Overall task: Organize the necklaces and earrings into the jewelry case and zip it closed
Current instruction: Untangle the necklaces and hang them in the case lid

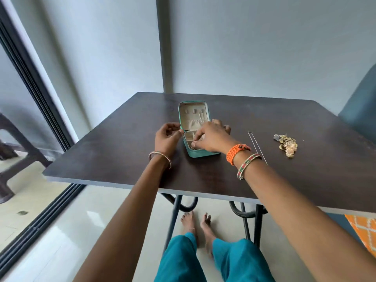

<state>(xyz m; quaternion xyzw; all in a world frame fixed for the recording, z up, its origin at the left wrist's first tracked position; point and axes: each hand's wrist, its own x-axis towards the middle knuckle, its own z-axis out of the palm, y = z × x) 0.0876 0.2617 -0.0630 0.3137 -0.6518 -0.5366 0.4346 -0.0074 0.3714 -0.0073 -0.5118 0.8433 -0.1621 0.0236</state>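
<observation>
A small teal jewelry case (194, 154) stands open on the dark table (114, 151), its beige-lined lid (193, 113) upright with a few small pieces hung inside. My right hand (211, 137) reaches over the case's base, thumb and forefinger pinched on a small gold piece in a front compartment. My left hand (167, 137) rests against the case's left side, fingertips touching its edge near the hinge. A thin silver chain necklace (256, 146) lies stretched out right of my right wrist. Further right sits a heap of gold earrings and jewelry (286, 144).
The table's near edge (142, 185) runs across the middle of the view. A blue chair (362, 110) stands at the right, with an orange patterned cloth (364, 228) lower down. A sliding door frame (40, 110) lies to the left. My feet are under the table.
</observation>
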